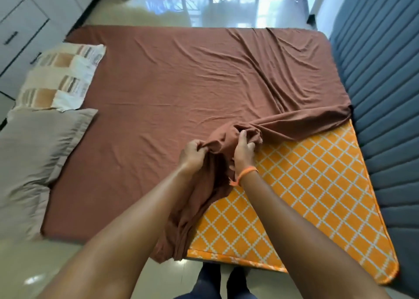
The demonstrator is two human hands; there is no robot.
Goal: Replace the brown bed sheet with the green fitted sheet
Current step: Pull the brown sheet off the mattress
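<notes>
The brown bed sheet [181,87] covers most of the mattress, wrinkled toward the right. Its near right corner is pulled off and bunched in the middle, so the orange diamond-patterned mattress [306,185] shows bare there. My left hand [192,154] grips the bunched brown cloth from the left. My right hand [244,150], with an orange band at the wrist, grips the same bunch from the right. A fold of the sheet hangs down over the near edge between my arms. No green fitted sheet is in view.
Two pillows lie at the left end: a patterned beige one [61,76] and a grey one [38,153]. A blue padded panel [381,94] runs along the right side. White drawers [20,33] stand at far left. Glossy floor [204,8] lies beyond the bed.
</notes>
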